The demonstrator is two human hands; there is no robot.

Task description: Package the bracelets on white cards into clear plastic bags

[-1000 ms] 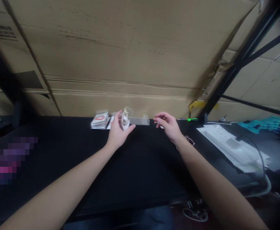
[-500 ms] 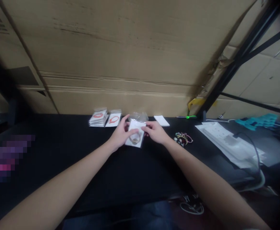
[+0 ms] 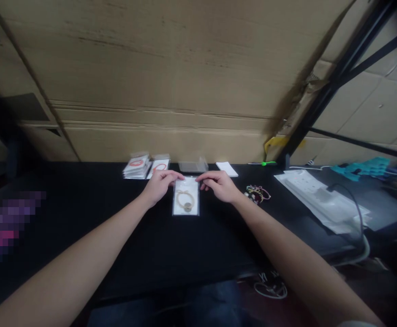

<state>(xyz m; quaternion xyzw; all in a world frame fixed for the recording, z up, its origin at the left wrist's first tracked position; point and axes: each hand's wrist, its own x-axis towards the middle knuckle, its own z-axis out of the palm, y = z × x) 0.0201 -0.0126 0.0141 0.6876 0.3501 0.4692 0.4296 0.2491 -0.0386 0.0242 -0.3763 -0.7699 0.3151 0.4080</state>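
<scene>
A small clear packet (image 3: 185,201) with a white card and a beige ring-shaped bracelet lies flat on the black table (image 3: 116,227). My left hand (image 3: 159,185) pinches its top left corner. My right hand (image 3: 218,185) pinches its top right corner. Both hands rest at the packet's upper edge, fingers curled together.
Behind the packet are a stack of carded packets with red bracelets (image 3: 137,166), clear empty bags (image 3: 193,166) and a white card (image 3: 227,169). Loose coloured bracelets (image 3: 258,192) lie to the right, then white sheets (image 3: 321,202) and a cable. Cardboard boxes (image 3: 171,81) wall the back.
My left hand brought the packet down from the back of the table, my right hand joined it, and the packet now lies flat on the table between both hands.
</scene>
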